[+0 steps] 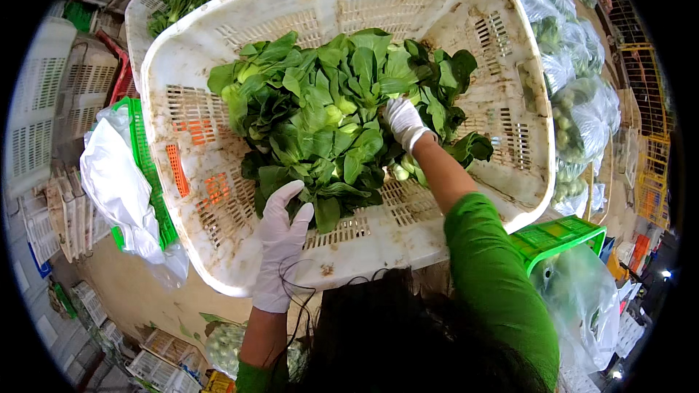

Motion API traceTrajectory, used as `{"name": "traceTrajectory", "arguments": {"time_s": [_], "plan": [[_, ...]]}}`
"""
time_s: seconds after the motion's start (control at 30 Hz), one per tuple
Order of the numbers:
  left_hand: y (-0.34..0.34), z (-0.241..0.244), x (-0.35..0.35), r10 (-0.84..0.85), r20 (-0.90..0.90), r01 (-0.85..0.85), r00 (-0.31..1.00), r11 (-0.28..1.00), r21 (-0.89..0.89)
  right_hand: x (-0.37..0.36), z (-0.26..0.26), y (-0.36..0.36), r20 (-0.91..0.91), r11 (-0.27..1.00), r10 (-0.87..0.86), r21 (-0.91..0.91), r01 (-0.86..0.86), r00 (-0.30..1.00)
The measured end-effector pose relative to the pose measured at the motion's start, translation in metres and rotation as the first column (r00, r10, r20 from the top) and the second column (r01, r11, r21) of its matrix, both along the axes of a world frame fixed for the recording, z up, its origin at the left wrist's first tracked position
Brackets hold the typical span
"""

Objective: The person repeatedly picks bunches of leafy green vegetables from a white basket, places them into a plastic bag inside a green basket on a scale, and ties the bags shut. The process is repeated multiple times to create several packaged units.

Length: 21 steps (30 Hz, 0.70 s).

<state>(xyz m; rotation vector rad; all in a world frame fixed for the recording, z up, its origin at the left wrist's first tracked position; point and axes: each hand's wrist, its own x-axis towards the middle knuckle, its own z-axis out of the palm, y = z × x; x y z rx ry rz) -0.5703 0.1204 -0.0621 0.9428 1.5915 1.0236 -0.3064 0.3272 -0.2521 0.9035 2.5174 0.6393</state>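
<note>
A large, dirt-stained white plastic basket [327,278] with slotted walls lies before me. Inside it is a heap of green bok choy [311,114], with pale stems showing among the dark leaves. My right hand [405,121], in a white glove, reaches into the right part of the heap; its fingertips are among the leaves, and whether they grip a plant is hidden. Over the near rim, my gloved left hand [281,245] has thumb and fingers apart with nothing between them, close to the leaves at the heap's near edge.
A green crate [139,164] draped with white plastic bags [117,180] stands left of the basket. Another white basket [139,16] with greens is at the far left. Filled clear bags [584,114] line the right side, above a green crate [557,240].
</note>
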Motion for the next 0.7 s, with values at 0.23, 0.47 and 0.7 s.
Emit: {"name": "traceTrajectory", "arguments": {"time_s": [0.23, 0.47, 0.7], "plan": [[0.045, 0.040, 0.044, -0.403, -0.726, 0.624, 0.557, 0.780, 0.046, -0.030, 0.191, -0.066, -0.232, 0.863, -0.283, -0.485, 0.141, 0.931], [0.045, 0.015, 0.049, -0.454, -0.587, 0.494, 0.671, 0.863, -0.103, -0.004, 0.196, -0.014, 0.070, -0.127, -0.989, -0.855, -0.502, 0.131], [0.054, 0.006, 0.002, 0.147, 0.676, 0.080, 0.722, 0.953, -0.293, 0.028, -0.009, 0.100, 0.228, 0.896, -0.080, -0.410, 0.170, 0.970]]}}
